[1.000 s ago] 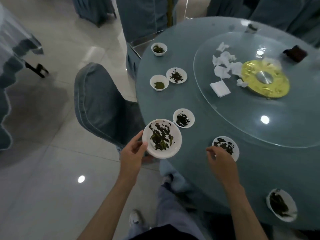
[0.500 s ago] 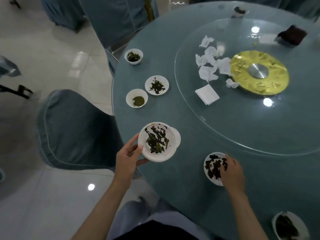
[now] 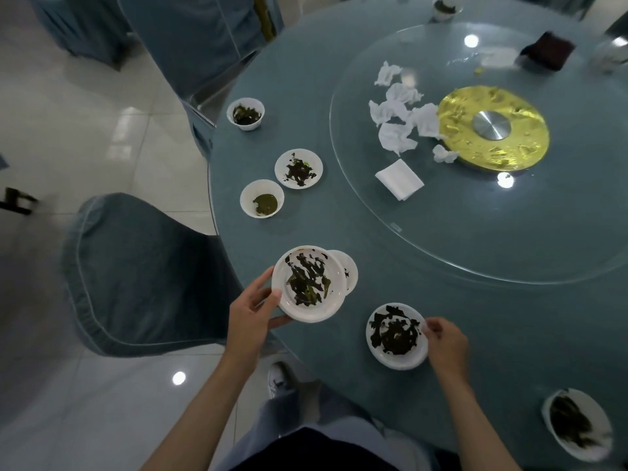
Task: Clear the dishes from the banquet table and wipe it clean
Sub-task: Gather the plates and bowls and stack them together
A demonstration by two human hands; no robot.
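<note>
Left hand grip curls round the 8 o'clock rim of a soiled plate, held at the bench edge and overlapping a small bowl at its 2 o'clock. Right hand grip pinches the 3 o'clock rim of a second plate near the bench's 6 o'clock edge. Risk: a one-sided pinch may tilt that plate and shed dark scraps, or the held plate clips the bowl.

A: Dish status?
B: I see a white plate with dark leafy scraps, held in the left hand at the tabletop edge. A small dish is half hidden behind it. Same mess on the second plate, right hand pinching its rim.
A: Rest?
B: Small plate, green-smeared bowl and cup stand apart along the left edge.
</note>
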